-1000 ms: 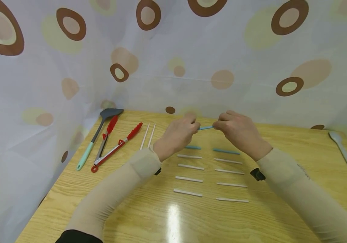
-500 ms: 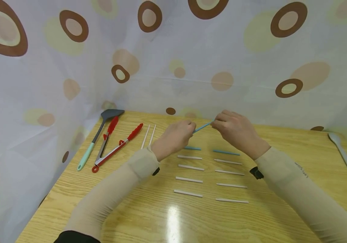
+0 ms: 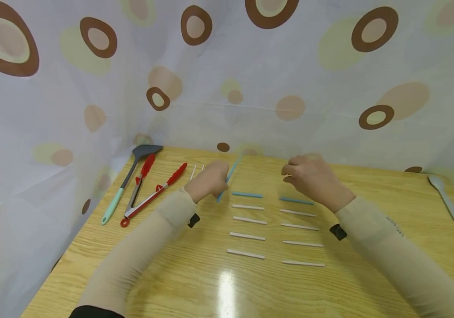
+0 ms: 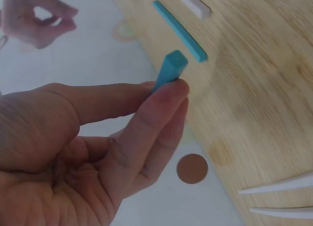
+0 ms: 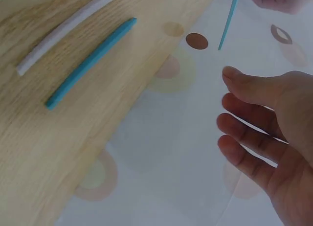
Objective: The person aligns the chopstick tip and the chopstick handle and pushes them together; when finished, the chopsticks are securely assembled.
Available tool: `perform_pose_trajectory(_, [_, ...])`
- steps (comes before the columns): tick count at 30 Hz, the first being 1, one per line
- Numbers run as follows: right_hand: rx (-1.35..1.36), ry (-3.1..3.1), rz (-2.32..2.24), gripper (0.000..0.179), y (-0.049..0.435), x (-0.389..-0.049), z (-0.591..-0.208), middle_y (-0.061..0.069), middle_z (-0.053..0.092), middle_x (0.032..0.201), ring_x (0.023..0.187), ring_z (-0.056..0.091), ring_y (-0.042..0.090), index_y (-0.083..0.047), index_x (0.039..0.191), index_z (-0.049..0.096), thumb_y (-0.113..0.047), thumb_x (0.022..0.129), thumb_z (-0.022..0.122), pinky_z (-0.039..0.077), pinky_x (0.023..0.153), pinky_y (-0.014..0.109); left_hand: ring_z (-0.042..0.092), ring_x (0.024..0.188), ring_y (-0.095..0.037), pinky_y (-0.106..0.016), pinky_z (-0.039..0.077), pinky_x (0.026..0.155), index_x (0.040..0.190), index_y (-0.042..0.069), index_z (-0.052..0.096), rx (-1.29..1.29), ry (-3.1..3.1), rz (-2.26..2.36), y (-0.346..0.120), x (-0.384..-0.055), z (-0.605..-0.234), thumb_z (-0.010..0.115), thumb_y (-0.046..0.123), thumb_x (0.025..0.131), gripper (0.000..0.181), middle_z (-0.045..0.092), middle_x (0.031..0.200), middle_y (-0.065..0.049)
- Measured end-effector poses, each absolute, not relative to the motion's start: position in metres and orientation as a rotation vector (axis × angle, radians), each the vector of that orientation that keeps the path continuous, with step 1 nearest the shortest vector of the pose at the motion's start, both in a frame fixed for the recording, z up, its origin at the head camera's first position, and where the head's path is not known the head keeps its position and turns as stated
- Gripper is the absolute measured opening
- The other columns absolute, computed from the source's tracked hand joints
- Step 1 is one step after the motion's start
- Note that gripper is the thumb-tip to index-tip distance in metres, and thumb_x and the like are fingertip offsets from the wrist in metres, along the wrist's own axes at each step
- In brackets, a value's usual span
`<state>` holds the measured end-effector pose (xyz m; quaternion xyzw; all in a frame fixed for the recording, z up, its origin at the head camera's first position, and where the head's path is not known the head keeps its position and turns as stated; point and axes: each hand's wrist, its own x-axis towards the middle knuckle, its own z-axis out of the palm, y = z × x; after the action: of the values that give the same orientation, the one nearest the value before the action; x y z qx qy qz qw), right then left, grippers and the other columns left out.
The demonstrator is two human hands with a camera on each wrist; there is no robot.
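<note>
My left hand [image 3: 209, 177] pinches a long blue chopstick [image 3: 232, 171] between thumb and fingers, raised above the back of the table. In the left wrist view its square end [image 4: 172, 64] sticks out past the fingertips. My right hand [image 3: 312, 179] holds nothing; the right wrist view shows its fingers [image 5: 249, 143] loosely bent and apart. Below the hands lie two short blue sticks, a left one [image 3: 247, 194] and a right one [image 3: 296, 201]. Several short white sticks [image 3: 249, 220] continue the left column, and several more [image 3: 300, 227] the right column.
At the left lie red-tipped tongs [image 3: 147, 201] and a spatula [image 3: 113, 203] with a mint handle. Two white chopsticks [image 3: 193, 171] are partly behind my left hand. A grey spoon [image 3: 447, 198] lies far right. A patterned cloth [image 3: 250, 79] hangs behind the table.
Both hands held the blue chopstick before. My right hand has let go of it, and my left hand has carried it leftward, turning it steeper. The sticks on the table stay put.
</note>
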<state>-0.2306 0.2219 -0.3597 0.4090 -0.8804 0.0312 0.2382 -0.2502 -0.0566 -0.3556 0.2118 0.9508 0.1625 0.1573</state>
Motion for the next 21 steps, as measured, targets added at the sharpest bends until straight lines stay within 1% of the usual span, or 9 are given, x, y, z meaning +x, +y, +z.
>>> perform_pose_trajectory(2, [1.093, -2.508, 0.064, 0.023, 0.223, -0.230, -0.364, 0.005, 0.065, 0.082, 0.068, 0.063, 0.021, -0.008, 0.090, 0.074, -0.008, 0.072, 0.089, 0.054, 0.059, 0.035, 0.063, 0.047, -0.022, -0.022, 0.049, 0.046, 0.065, 0.003, 0.054, 0.546, 2.715, 0.470, -0.061, -0.251, -0.358, 0.062, -0.004, 0.092, 0.029, 0.053, 0.047, -0.006])
perform_pose_trajectory(4, [1.074, -2.623, 0.064, 0.024, 0.224, -0.228, -0.368, 0.006, 0.066, 0.085, 0.070, 0.063, 0.021, -0.008, 0.093, 0.073, -0.010, 0.074, 0.088, 0.054, 0.058, 0.033, 0.068, 0.054, -0.025, -0.024, 0.053, 0.050, 0.073, 0.000, 0.054, 0.490, 2.705, 0.487, -0.065, -0.252, -0.360, 0.061, -0.006, 0.091, 0.020, 0.058, 0.054, -0.010])
perform_pose_trajectory(7, [1.065, -2.784, 0.066, 0.024, 0.227, -0.226, -0.374, 0.007, 0.066, 0.088, 0.071, 0.063, 0.020, -0.006, 0.098, 0.072, -0.012, 0.078, 0.085, 0.054, 0.060, 0.033, 0.068, 0.054, -0.024, -0.027, 0.056, 0.054, 0.081, -0.002, 0.053, 0.430, 2.699, 0.501, -0.070, -0.255, -0.364, 0.060, -0.008, 0.090, 0.013, 0.061, 0.062, -0.014])
perform_pose_trajectory(10, [1.060, -2.917, 0.098, 0.024, 0.230, -0.226, -0.380, 0.008, 0.066, 0.092, 0.074, 0.062, 0.020, -0.005, 0.102, 0.071, -0.013, 0.082, 0.083, 0.053, 0.063, 0.034, 0.068, 0.053, -0.025, -0.030, 0.057, 0.056, 0.082, -0.003, 0.053, 0.372, 2.690, 0.519, -0.076, -0.258, -0.368, 0.058, -0.011, 0.088, 0.011, 0.062, 0.065, -0.016])
perform_pose_trajectory(15, [1.025, -3.043, 0.168, 0.020, 0.232, -0.226, -0.388, 0.009, 0.067, 0.096, 0.078, 0.061, 0.020, -0.006, 0.104, 0.071, -0.014, 0.087, 0.078, 0.053, 0.065, 0.036, 0.068, 0.053, -0.025, -0.029, 0.056, 0.051, 0.082, -0.002, 0.054, 0.322, 2.702, 0.525, -0.085, -0.262, -0.374, 0.055, -0.013, 0.085, 0.012, 0.063, 0.062, -0.015])
perform_pose_trajectory(17, [1.011, -3.072, 0.187, 0.018, 0.232, -0.225, -0.390, 0.007, 0.067, 0.094, 0.077, 0.060, 0.019, -0.007, 0.103, 0.070, -0.014, 0.088, 0.076, 0.052, 0.064, 0.037, 0.068, 0.053, -0.025, -0.027, 0.054, 0.049, 0.082, -0.002, 0.054, 0.314, 2.704, 0.513, -0.088, -0.264, -0.376, 0.055, -0.013, 0.084, 0.011, 0.063, 0.059, -0.014])
perform_pose_trajectory(21, [1.016, -3.084, 0.198, 0.016, 0.232, -0.225, -0.392, 0.005, 0.066, 0.089, 0.072, 0.059, 0.016, -0.008, 0.102, 0.071, -0.013, 0.088, 0.075, 0.052, 0.061, 0.035, 0.068, 0.053, -0.026, -0.032, 0.057, 0.054, 0.085, -0.004, 0.055, 0.246, 2.671, 0.511, -0.090, -0.265, -0.378, 0.057, -0.013, 0.084, 0.009, 0.064, 0.057, -0.016])
